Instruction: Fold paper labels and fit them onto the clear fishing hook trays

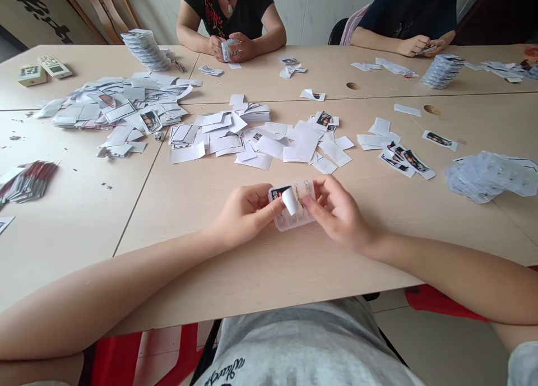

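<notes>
The left hand [244,215] and right hand [338,212] are close together just above the table, both pinching a small clear plastic blister card [305,221] with tiny gold-coloured pieces in its hollows. A curled white paper piece [290,201] sits against the card's face by the left thumb. The card is held over the pale wooden table [269,274], near its front edge. Beyond it lies a loose scatter of white paper cards [269,145], with black-and-white printed strips [406,161] and a slumped heap of clear blister packs [490,176] to the right. A large pile of white paper sleeves [121,103] spreads to the left, and a tall stack of clear packs [145,50] stands behind it. A co-worker's hands [230,47] hold a pack across the table. Judging by these piles, many packs are stacked, but much loose paper remains.
</notes>
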### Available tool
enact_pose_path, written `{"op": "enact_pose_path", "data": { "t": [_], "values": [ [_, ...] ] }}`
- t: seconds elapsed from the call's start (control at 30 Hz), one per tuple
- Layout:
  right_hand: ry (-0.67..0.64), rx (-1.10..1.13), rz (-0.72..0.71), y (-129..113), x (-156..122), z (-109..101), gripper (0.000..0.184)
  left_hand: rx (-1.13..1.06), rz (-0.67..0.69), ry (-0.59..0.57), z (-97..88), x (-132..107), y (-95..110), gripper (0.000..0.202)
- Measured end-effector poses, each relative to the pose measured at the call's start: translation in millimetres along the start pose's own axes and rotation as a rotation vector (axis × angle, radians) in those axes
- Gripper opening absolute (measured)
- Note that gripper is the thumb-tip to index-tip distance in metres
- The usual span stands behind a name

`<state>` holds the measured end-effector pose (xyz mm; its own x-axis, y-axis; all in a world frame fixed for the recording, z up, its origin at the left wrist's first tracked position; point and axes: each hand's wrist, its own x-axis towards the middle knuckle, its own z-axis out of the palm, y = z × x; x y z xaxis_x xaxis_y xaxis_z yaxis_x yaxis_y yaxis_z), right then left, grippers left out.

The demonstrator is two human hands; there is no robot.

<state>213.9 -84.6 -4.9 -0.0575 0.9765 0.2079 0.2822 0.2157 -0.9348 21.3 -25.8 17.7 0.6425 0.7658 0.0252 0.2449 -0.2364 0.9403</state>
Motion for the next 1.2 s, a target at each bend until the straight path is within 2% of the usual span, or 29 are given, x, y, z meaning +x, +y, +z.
{"op": "enact_pose_path", "data": {
  "t": [0.1,0.3,0.43,0.6,0.7,0.83,1.03,1.2],
  "values": [
    [0.170,-0.131,-0.159,1.0,3.0,-1.7,0.025,0.134,0.031,0.144,-0.7,3.1,-7.5,0.036],
    [0.073,-0.270,-0.329,1.5,6.7,-1.9,0.045,0.317,0.090,0.225,1.1,4.6,-11.8,0.038],
    [0.055,-0.297,-0.283,0.5,7.5,-1.0,0.034,0.381,0.154,0.222,3.8,1.9,-8.6,0.040],
    [0.032,-0.209,-0.189,-4.4,8.5,-5.5,0.012,0.442,0.154,0.223,4.6,0.6,-6.6,0.037],
    [0.006,-0.230,-0.166,-6.1,9.8,-6.9,0.003,0.461,0.173,0.211,4.7,0.6,-6.6,0.036],
    [0.036,-0.313,-0.205,-4.6,11.7,-6.1,0.009,0.497,0.216,0.209,5.5,0.4,-7.7,0.032],
    [0.081,-0.390,-0.340,0.5,14.0,-6.2,0.017,0.520,0.317,0.178,5.8,0.2,-10.5,0.031],
    [0.088,-0.432,-0.443,3.0,16.0,-8.6,0.017,0.487,0.317,0.199,4.1,1.9,-11.3,0.037]
  ]
}}
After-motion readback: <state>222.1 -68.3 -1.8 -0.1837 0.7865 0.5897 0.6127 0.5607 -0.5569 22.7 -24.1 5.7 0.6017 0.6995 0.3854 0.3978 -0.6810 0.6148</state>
